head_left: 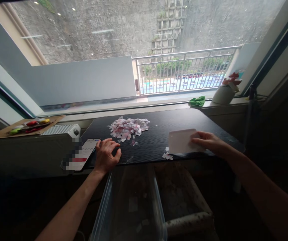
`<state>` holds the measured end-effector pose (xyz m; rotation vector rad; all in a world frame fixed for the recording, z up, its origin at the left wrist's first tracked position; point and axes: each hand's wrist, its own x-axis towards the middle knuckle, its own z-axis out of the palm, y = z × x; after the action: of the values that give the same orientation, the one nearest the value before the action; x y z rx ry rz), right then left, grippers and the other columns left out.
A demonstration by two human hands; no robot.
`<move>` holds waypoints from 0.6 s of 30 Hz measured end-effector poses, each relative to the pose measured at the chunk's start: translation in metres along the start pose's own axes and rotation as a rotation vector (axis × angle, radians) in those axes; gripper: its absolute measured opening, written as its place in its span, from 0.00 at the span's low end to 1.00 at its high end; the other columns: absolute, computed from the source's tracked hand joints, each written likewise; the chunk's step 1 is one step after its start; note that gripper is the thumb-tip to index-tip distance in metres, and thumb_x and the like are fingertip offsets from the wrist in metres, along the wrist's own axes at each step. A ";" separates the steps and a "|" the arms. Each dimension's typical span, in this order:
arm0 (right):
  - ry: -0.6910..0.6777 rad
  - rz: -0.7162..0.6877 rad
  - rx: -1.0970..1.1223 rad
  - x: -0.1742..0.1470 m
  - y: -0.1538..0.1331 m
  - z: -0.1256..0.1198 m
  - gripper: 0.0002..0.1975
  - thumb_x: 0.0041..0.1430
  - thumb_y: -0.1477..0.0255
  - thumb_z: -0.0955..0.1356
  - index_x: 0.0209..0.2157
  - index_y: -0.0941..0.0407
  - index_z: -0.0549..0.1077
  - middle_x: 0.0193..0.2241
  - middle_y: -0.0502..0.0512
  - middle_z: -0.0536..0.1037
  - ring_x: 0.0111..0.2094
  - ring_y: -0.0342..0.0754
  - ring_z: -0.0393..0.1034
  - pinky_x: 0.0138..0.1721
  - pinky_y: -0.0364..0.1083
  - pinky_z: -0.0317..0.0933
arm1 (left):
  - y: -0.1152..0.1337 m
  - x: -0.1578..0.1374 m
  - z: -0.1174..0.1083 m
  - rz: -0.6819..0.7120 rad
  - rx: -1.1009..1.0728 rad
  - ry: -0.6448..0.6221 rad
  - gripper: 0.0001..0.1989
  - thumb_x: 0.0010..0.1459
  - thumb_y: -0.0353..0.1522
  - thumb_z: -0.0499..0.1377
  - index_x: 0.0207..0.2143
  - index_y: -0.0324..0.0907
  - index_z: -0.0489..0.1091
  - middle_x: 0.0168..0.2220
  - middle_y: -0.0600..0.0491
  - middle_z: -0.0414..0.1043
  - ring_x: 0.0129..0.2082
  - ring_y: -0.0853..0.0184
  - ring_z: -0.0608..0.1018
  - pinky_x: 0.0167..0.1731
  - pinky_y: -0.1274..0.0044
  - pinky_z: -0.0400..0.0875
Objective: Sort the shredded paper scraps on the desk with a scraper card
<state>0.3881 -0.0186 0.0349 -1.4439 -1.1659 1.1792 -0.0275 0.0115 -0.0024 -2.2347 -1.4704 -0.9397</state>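
Note:
My right hand [205, 142] grips a flat white rectangular card [180, 141] by its right end, tilted up over the front part of the dark table [144, 154]. A few small paper scraps [167, 155] lie at the card's lower left corner. My left hand [108, 154] rests at the table's front left, fingers bent and thumb apart, with nothing visible in it. Touching or very near its fingers is a phone [86, 154] with a lit screen. Beyond that hand lies a heap of small paper pieces [127, 128], white with pinkish print.
Below the table edge stands a clear plastic bin [160, 204] with some scraps inside, beside a worn, light-framed object [190, 221]. A white radiator [62, 130] and cardboard [25, 126] are at left. A green cloth [197, 101] and pale pot [223, 94] sit on the windowsill.

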 end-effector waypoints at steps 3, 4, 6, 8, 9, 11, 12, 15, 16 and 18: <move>-0.032 0.034 0.017 -0.004 0.001 0.003 0.17 0.36 0.66 0.77 0.32 0.57 0.78 0.30 0.54 0.82 0.30 0.49 0.76 0.31 0.45 0.70 | 0.000 0.000 0.000 0.005 0.002 0.004 0.09 0.55 0.35 0.54 0.32 0.43 0.72 0.34 0.49 0.76 0.48 0.54 0.73 0.57 0.57 0.51; -0.047 0.042 0.019 -0.005 0.001 0.003 0.17 0.36 0.66 0.77 0.32 0.57 0.78 0.30 0.54 0.82 0.30 0.49 0.76 0.32 0.45 0.70 | -0.001 0.000 0.000 0.007 0.004 0.007 0.09 0.55 0.35 0.54 0.32 0.43 0.72 0.34 0.49 0.76 0.48 0.54 0.73 0.57 0.57 0.52; -0.080 0.056 0.023 -0.008 0.001 0.002 0.18 0.36 0.65 0.77 0.32 0.57 0.78 0.31 0.54 0.82 0.30 0.49 0.76 0.33 0.45 0.70 | -0.001 0.000 0.000 0.009 0.004 0.012 0.09 0.55 0.35 0.54 0.32 0.43 0.72 0.34 0.49 0.76 0.48 0.54 0.73 0.57 0.57 0.52; -0.104 0.056 0.025 -0.010 0.001 0.000 0.18 0.36 0.64 0.77 0.32 0.57 0.79 0.31 0.54 0.82 0.30 0.49 0.76 0.33 0.45 0.70 | 0.000 0.000 0.000 0.007 0.001 0.012 0.09 0.55 0.35 0.54 0.32 0.44 0.72 0.34 0.50 0.76 0.48 0.55 0.73 0.57 0.57 0.52; -0.108 0.049 0.026 -0.009 0.001 -0.001 0.19 0.36 0.64 0.77 0.33 0.57 0.79 0.32 0.55 0.82 0.30 0.49 0.76 0.33 0.45 0.70 | 0.000 0.000 0.000 0.004 -0.001 0.011 0.09 0.55 0.35 0.54 0.32 0.44 0.72 0.34 0.50 0.76 0.48 0.55 0.73 0.57 0.57 0.52; -0.088 0.013 0.031 -0.006 0.001 0.000 0.20 0.36 0.63 0.77 0.34 0.57 0.79 0.31 0.55 0.82 0.29 0.48 0.76 0.31 0.44 0.70 | 0.000 0.000 0.000 -0.003 -0.006 0.009 0.09 0.55 0.35 0.54 0.32 0.44 0.72 0.34 0.50 0.76 0.48 0.55 0.73 0.57 0.57 0.51; -0.075 -0.011 0.033 -0.004 0.001 0.001 0.20 0.37 0.63 0.77 0.34 0.57 0.79 0.31 0.55 0.82 0.28 0.47 0.75 0.30 0.44 0.69 | 0.000 0.000 0.000 -0.006 -0.008 0.008 0.09 0.54 0.35 0.54 0.32 0.44 0.72 0.34 0.50 0.76 0.48 0.55 0.73 0.57 0.57 0.51; -0.065 -0.078 0.020 0.003 0.002 0.008 0.21 0.38 0.62 0.76 0.35 0.57 0.78 0.31 0.55 0.82 0.28 0.47 0.75 0.29 0.43 0.69 | 0.001 0.000 0.000 -0.009 -0.012 0.009 0.09 0.54 0.35 0.54 0.32 0.44 0.72 0.34 0.50 0.76 0.48 0.54 0.73 0.57 0.57 0.51; -0.073 -0.091 0.009 0.005 0.002 0.009 0.20 0.39 0.62 0.76 0.35 0.57 0.78 0.31 0.55 0.82 0.28 0.47 0.75 0.29 0.43 0.69 | 0.000 0.000 0.000 -0.008 -0.012 0.010 0.09 0.54 0.36 0.54 0.32 0.44 0.73 0.34 0.50 0.76 0.48 0.54 0.73 0.57 0.57 0.51; -0.085 -0.098 -0.010 0.005 0.002 0.011 0.20 0.40 0.62 0.76 0.36 0.57 0.78 0.32 0.55 0.82 0.29 0.48 0.75 0.30 0.44 0.69 | 0.000 0.000 0.000 -0.005 -0.010 0.012 0.09 0.54 0.36 0.54 0.32 0.44 0.72 0.34 0.50 0.76 0.48 0.54 0.73 0.57 0.57 0.52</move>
<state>0.3783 -0.0129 0.0304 -1.3393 -1.2885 1.1777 -0.0273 0.0119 -0.0023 -2.2296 -1.4704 -0.9620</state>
